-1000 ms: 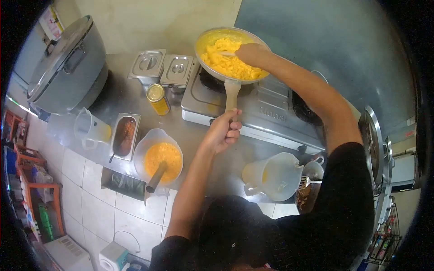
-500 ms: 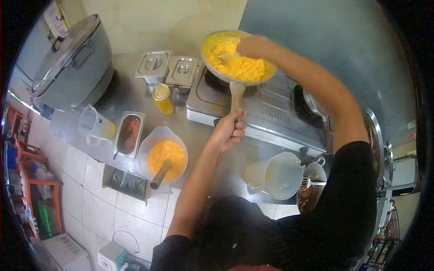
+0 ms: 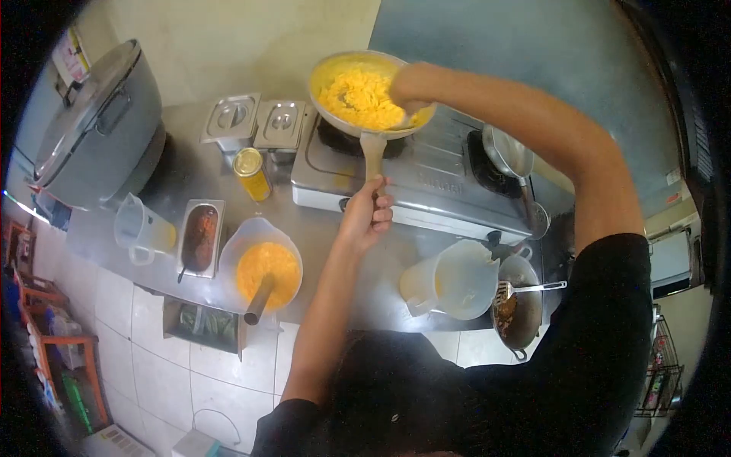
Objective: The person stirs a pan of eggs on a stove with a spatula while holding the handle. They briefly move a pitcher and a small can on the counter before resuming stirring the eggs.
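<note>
My left hand point(image 3: 367, 215) is closed round the end of the pale handle of a frying pan point(image 3: 373, 152). The pan rests over the left burner of a silver gas stove point(image 3: 419, 179), with yellow scrambled eggs point(image 3: 358, 95) spread across it. Over the pan's right side, my right hand point(image 3: 413, 85) is closed on a stirring utensil point(image 3: 403, 122) whose end sits among the eggs. The hand hides most of that utensil, so I cannot tell its exact kind.
Left of the stove are lidded steel containers point(image 3: 280, 126), a yellow can point(image 3: 252, 174), a sauce tray point(image 3: 201, 238) and a jug of beaten egg point(image 3: 259, 263). A plastic pitcher point(image 3: 453, 279) and a pan with a slotted turner point(image 3: 525, 288) stand front right. A large pot point(image 3: 99, 137) is far left.
My right hand has moved the utensil through the eggs to the pan's right, front side, heaping them leftward. The left hand keeps its hold on the handle. The whole view has shifted slightly.
</note>
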A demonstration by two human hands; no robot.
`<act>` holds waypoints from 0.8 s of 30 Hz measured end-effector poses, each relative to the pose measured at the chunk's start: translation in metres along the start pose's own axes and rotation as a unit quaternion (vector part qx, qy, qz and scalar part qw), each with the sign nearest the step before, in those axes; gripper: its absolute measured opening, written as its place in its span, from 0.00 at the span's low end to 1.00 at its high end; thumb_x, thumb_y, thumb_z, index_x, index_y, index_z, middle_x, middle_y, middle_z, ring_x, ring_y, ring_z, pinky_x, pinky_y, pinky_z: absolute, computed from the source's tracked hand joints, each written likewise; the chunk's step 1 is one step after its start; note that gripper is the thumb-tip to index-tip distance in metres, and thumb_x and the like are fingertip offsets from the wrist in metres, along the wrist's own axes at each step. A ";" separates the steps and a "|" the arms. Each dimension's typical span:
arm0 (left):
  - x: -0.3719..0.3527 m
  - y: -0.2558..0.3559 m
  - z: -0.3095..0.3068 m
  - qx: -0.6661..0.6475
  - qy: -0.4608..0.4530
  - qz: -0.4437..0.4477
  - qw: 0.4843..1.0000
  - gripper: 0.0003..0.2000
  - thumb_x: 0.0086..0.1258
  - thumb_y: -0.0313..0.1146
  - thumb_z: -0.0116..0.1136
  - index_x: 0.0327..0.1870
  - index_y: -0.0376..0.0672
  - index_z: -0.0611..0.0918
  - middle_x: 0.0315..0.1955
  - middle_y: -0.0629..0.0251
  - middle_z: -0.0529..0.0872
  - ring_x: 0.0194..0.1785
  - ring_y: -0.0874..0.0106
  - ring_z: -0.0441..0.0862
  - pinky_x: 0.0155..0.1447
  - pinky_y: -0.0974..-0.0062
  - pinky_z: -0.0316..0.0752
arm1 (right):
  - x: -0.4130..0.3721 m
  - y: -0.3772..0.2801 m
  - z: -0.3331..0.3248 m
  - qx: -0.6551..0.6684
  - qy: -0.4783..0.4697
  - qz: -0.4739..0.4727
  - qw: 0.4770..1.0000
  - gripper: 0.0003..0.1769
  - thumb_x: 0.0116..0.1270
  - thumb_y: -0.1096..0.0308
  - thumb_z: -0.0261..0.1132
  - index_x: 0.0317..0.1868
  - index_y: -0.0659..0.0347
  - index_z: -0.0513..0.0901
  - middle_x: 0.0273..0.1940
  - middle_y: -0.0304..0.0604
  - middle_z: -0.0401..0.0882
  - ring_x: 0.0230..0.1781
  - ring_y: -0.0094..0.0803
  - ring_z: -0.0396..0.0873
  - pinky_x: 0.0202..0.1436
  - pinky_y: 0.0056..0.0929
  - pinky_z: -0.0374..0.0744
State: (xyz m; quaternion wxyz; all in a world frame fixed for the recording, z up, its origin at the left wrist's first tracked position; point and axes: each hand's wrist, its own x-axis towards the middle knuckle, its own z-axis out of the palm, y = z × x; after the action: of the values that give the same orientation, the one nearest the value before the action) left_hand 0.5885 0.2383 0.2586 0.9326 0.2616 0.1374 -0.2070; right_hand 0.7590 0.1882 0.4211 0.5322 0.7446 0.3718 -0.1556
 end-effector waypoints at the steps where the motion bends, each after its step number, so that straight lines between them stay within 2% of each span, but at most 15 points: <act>1: 0.000 0.001 -0.001 -0.007 -0.005 -0.002 1.000 0.09 0.71 0.42 0.45 0.44 0.50 0.71 0.17 0.81 0.63 0.14 0.88 0.55 0.15 0.88 0.46 | 0.021 0.004 0.027 0.067 0.016 0.053 0.996 0.19 0.57 0.52 0.64 0.40 0.57 0.84 0.41 0.43 0.83 0.41 0.42 0.81 0.41 0.42 0.79; 3: -0.001 0.001 0.000 -0.014 -0.009 -0.004 1.000 0.09 0.71 0.43 0.45 0.44 0.50 0.71 0.17 0.81 0.62 0.14 0.88 0.55 0.15 0.88 0.46 | 0.032 0.008 0.058 0.161 0.101 0.101 0.977 0.13 0.58 0.60 0.62 0.40 0.58 0.84 0.40 0.44 0.83 0.41 0.41 0.81 0.41 0.41 0.79; 6: -0.002 0.007 0.002 0.007 -0.013 -0.013 1.000 0.09 0.71 0.43 0.45 0.44 0.50 0.70 0.17 0.80 0.63 0.14 0.88 0.55 0.15 0.87 0.47 | 0.077 0.024 0.086 0.239 0.154 0.139 0.949 0.11 0.59 0.64 0.60 0.39 0.58 0.84 0.40 0.47 0.82 0.41 0.40 0.81 0.38 0.40 0.79; 9: 0.002 0.008 0.001 0.021 -0.022 -0.021 0.999 0.08 0.71 0.43 0.44 0.43 0.50 0.68 0.17 0.79 0.64 0.15 0.86 0.56 0.16 0.86 0.48 | 0.091 0.031 0.081 0.225 0.195 0.177 0.938 0.13 0.58 0.63 0.61 0.42 0.52 0.84 0.41 0.45 0.83 0.42 0.40 0.82 0.39 0.39 0.80; 12: 0.002 0.008 0.000 0.024 -0.013 -0.017 0.999 0.09 0.71 0.43 0.44 0.44 0.50 0.69 0.17 0.79 0.63 0.15 0.87 0.55 0.16 0.86 0.47 | 0.044 0.047 0.056 0.180 0.183 0.198 0.946 0.12 0.59 0.61 0.60 0.41 0.53 0.85 0.40 0.46 0.83 0.42 0.40 0.81 0.41 0.39 0.80; 13: -0.001 0.009 0.004 0.019 -0.005 -0.016 1.000 0.10 0.71 0.43 0.45 0.44 0.50 0.70 0.18 0.80 0.62 0.15 0.87 0.54 0.16 0.87 0.46 | 0.026 0.050 0.049 0.181 0.180 0.179 0.950 0.12 0.59 0.61 0.60 0.41 0.54 0.84 0.40 0.46 0.83 0.42 0.41 0.81 0.41 0.40 0.80; 15: -0.001 0.006 0.003 0.007 -0.006 -0.019 1.000 0.10 0.71 0.43 0.45 0.45 0.50 0.70 0.18 0.80 0.62 0.15 0.87 0.54 0.16 0.87 0.46 | -0.009 0.045 0.042 0.181 0.170 0.136 0.959 0.13 0.59 0.61 0.59 0.40 0.56 0.84 0.39 0.48 0.83 0.41 0.43 0.81 0.40 0.40 0.79; 18: 0.001 0.008 -0.001 0.007 -0.022 -0.026 0.999 0.10 0.71 0.44 0.44 0.45 0.50 0.68 0.18 0.78 0.64 0.15 0.86 0.57 0.16 0.86 0.48 | -0.032 0.032 0.045 0.245 0.109 -0.008 0.963 0.13 0.59 0.61 0.60 0.39 0.59 0.84 0.38 0.50 0.82 0.39 0.46 0.81 0.38 0.41 0.78; 21: 0.001 0.006 0.000 0.008 -0.016 -0.030 0.999 0.10 0.71 0.44 0.44 0.45 0.50 0.68 0.18 0.78 0.64 0.15 0.86 0.57 0.16 0.86 0.48 | -0.001 0.021 0.063 0.255 0.127 -0.006 0.958 0.14 0.58 0.61 0.60 0.38 0.62 0.83 0.37 0.53 0.82 0.39 0.48 0.80 0.38 0.43 0.77; 24: 0.002 0.005 0.001 0.020 -0.013 -0.034 0.999 0.10 0.71 0.44 0.45 0.45 0.50 0.69 0.18 0.79 0.63 0.15 0.87 0.56 0.16 0.86 0.47 | 0.053 0.029 0.084 0.257 0.168 0.111 0.945 0.13 0.58 0.63 0.60 0.37 0.63 0.83 0.36 0.54 0.82 0.39 0.47 0.81 0.39 0.43 0.77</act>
State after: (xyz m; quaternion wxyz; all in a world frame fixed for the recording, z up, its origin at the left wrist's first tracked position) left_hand 0.5927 0.2410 0.2611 0.9214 0.2729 0.1300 -0.2443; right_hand 0.8297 0.1280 0.3752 0.2664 0.9079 0.3183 -0.0591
